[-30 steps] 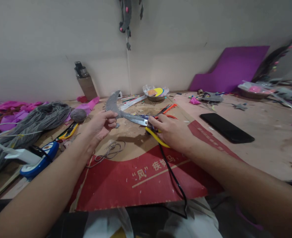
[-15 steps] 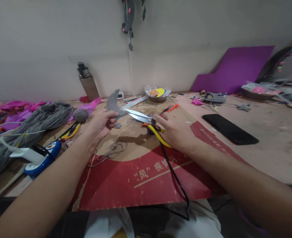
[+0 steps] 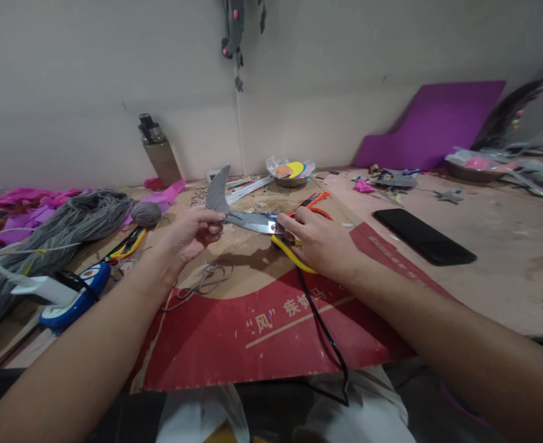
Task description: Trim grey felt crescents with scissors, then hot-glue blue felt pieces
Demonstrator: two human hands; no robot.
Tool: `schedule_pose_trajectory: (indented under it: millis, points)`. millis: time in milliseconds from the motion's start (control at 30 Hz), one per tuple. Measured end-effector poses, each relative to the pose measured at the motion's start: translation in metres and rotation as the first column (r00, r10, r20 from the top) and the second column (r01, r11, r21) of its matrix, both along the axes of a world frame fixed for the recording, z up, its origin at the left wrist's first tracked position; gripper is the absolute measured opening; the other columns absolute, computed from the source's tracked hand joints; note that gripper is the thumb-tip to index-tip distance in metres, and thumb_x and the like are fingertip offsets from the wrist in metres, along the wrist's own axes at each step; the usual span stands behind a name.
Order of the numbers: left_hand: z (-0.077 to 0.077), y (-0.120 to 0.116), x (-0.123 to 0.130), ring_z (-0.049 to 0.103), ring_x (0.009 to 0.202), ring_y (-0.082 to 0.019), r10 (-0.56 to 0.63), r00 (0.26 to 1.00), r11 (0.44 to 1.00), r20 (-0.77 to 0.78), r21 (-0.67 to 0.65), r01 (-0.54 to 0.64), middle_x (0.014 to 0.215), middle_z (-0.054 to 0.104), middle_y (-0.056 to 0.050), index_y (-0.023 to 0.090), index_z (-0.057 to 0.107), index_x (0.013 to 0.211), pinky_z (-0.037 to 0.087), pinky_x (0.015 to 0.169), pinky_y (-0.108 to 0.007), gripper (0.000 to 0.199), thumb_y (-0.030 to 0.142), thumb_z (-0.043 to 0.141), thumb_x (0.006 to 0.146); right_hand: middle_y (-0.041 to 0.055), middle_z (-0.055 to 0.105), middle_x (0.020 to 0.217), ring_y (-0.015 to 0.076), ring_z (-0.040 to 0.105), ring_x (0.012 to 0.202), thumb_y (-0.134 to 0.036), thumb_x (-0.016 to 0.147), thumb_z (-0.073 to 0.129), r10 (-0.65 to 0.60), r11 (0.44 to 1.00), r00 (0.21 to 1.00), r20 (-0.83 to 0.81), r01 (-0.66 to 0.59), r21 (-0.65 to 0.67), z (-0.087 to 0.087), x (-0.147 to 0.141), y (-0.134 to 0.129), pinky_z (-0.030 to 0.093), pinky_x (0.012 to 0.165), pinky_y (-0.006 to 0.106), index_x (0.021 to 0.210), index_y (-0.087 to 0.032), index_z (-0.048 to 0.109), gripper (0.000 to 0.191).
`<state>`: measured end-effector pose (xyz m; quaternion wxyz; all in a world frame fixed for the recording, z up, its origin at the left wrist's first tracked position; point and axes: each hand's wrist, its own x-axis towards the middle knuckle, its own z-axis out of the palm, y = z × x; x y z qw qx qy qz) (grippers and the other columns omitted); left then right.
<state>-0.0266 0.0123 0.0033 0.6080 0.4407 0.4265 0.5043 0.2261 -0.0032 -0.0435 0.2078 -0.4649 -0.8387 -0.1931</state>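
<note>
Between the thumb and fingers of my left hand is a grey crescent-shaped piece, its pointed tip upward. My right hand grips yellow-handled scissors, blades toward the left. The blades meet the lower part of the crescent; how far they are apart is hard to make out. Below my left hand, a loose tangle of grey cord lies on the red and brown cardboard. Orange-handled scissors lie just behind my right hand.
A black phone lies to the right. On the left are grey yarn, a yarn ball, a yellow cutter and a blue power strip. Behind stand a bottle, a small bowl and a purple sheet.
The crescent has shifted slightly right and turned in my left hand, nearer the scissors' pivot. The scissor blades look closer together than before. The whole view has drifted a little.
</note>
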Motion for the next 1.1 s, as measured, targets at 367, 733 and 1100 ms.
schedule_pose_trajectory:
  millis: [367,733,1100]
  points:
    - [-0.004,0.003,-0.004,0.042,0.043,-0.003,-0.125,0.991,0.992,0.053,0.0,0.125,0.054,0.049,0.003,0.012,0.053,0.067,0.03,0.041,-0.014,0.023,0.004,0.075,0.062,0.0076,0.06,0.097,0.0176,0.051,0.074,-0.045,0.094,0.046,0.004,1.0,1.0,0.007,-0.004,0.007,0.002,0.001,0.001,0.022,0.057,0.029,0.12,-0.023,0.058,0.035]
    - [-0.013,0.005,-0.006,0.046,0.047,-0.004,-0.15,0.964,0.988,0.221,-0.008,0.156,0.057,0.051,0.002,0.01,0.056,0.069,0.039,0.046,-0.017,0.017,-0.003,0.067,0.065,0.0075,0.06,0.099,0.0164,0.048,0.069,-0.032,0.095,0.046,0.027,0.999,0.999,0.043,-0.026,-0.023,0.002,-0.002,0.0,0.021,0.058,0.03,0.123,-0.023,0.055,0.031]
    - [-0.007,0.003,-0.002,0.045,0.045,-0.005,-0.11,0.965,0.988,0.238,-0.082,0.133,0.054,0.049,0.002,0.01,0.054,0.06,0.037,0.043,-0.017,0.018,-0.005,0.062,0.065,0.0086,0.063,0.101,0.0165,0.051,0.069,-0.028,0.094,0.042,-0.04,0.994,0.996,0.079,0.048,-0.101,0.004,-0.006,-0.006,0.016,0.055,0.03,0.126,-0.022,0.053,0.035]
